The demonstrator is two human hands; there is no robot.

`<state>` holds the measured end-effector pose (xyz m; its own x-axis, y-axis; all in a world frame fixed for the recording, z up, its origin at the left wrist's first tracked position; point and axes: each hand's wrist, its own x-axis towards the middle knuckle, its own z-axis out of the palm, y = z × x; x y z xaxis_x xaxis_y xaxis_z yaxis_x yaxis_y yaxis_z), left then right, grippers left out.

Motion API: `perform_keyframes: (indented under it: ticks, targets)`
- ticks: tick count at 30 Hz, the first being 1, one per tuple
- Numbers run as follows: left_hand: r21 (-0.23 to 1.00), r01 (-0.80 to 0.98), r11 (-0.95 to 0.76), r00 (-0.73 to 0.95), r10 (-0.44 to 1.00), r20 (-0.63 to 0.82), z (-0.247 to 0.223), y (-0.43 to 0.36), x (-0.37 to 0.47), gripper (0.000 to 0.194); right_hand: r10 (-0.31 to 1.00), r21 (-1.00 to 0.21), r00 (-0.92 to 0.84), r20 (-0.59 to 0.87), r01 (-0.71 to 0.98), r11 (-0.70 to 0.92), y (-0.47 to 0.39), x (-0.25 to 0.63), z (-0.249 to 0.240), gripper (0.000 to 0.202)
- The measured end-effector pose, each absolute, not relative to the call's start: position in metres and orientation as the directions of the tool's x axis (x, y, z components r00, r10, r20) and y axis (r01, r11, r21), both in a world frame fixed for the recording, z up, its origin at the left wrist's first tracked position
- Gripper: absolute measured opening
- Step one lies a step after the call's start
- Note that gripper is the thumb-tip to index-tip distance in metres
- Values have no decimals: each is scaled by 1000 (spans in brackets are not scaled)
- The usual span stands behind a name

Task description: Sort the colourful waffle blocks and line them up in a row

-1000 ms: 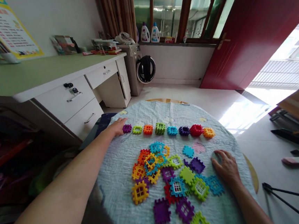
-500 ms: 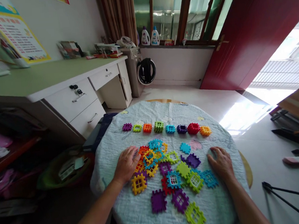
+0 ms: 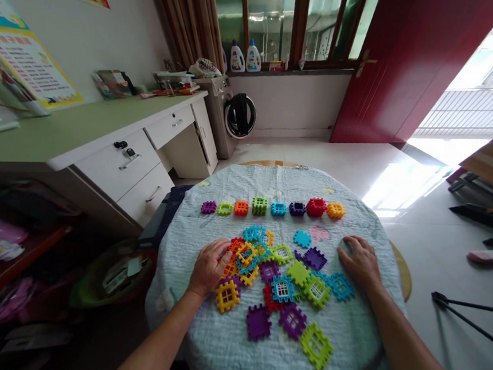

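Note:
My left hand (image 3: pixel 210 267) lies at the left edge of the loose pile, its fingers touching or just over the orange and red pieces (image 3: pixel 236 246). My right hand (image 3: pixel 360 261) rests on the cloth, right of a blue piece (image 3: pixel 340 287), fingers apart and holding nothing. Between the hands lie yellow, blue, purple and green notched square pieces, some overlapping. Nearest me are a purple piece (image 3: pixel 258 322) and a green window piece (image 3: pixel 316 346). Behind the pile stands a row of small blocks, from a purple one (image 3: pixel 208 207) to a yellow one (image 3: pixel 335 210).
A pale blue cloth (image 3: pixel 228 365) covers the round table. A green-topped desk (image 3: pixel 94 122) stands at the left, a washing machine (image 3: pixel 220 118) behind it. Black stand legs (image 3: pixel 477 314) are on the floor at the right, and a red door (image 3: pixel 407 50) is behind.
The whole view has shifted slightly. Both hands and the pieces keep nearly the same places on the cloth.

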<state>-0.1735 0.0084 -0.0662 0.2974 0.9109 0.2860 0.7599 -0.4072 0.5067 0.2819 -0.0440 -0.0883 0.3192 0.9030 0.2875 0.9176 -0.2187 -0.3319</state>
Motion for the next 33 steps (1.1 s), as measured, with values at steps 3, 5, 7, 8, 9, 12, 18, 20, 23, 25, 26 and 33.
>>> perform_keyframes:
  ticks: [3, 5, 7, 8, 9, 12, 18, 20, 23, 25, 26, 33]
  targets:
    - [495, 767, -407, 300, 911, 284, -65, 9, -173, 35, 901, -337, 323, 290, 916, -219, -44, 281, -88, 44]
    - [488, 770, -411, 306, 909, 283, -64, 8, -172, 35, 901, -342, 319, 292, 915, -213, -44, 281, -89, 44]
    - [484, 774, -409, 306, 910, 280, -64, 7, -171, 36, 903, -357, 316, 290, 911, -204, -43, 282, -88, 44]
    - [482, 776, -407, 306, 911, 277, -64, 7, -170, 36, 905, -372, 317, 284, 906, -201, -43, 283, -88, 44]
    - [481, 778, -404, 304, 912, 274, -64, 7, -170, 36, 907, -395, 322, 272, 897, -200, -42, 284, -86, 44]
    - [481, 780, -400, 307, 915, 263, -66, 6, -170, 38, 900, -497, 357, 248, 845, -198, -42, 282, -75, 44]
    - [490, 778, -392, 296, 918, 264, -64, 6, -169, 38, 969, -596, 106, 225, 802, 51, -65, 220, -26, 27]
    - [497, 775, -391, 295, 918, 263, -62, 5, -168, 37, 986, -543, -29, 165, 832, 115, -73, 191, -15, 25]
    - [507, 767, -393, 293, 918, 269, -59, 5, -167, 36, 992, -413, -59, 109, 905, 99, -80, 155, -11, 35]
    - [509, 766, -393, 285, 917, 279, -59, 4, -166, 35, 996, -330, -26, 80, 942, 51, -81, 142, -13, 37]
    - [508, 766, -394, 281, 916, 286, -59, 4, -166, 35, 998, -300, -10, 66, 954, 30, -81, 137, -14, 35]
    - [503, 766, -399, 276, 912, 302, -61, 5, -167, 35, 999, -232, -19, -35, 973, 11, -78, 126, -19, 30]
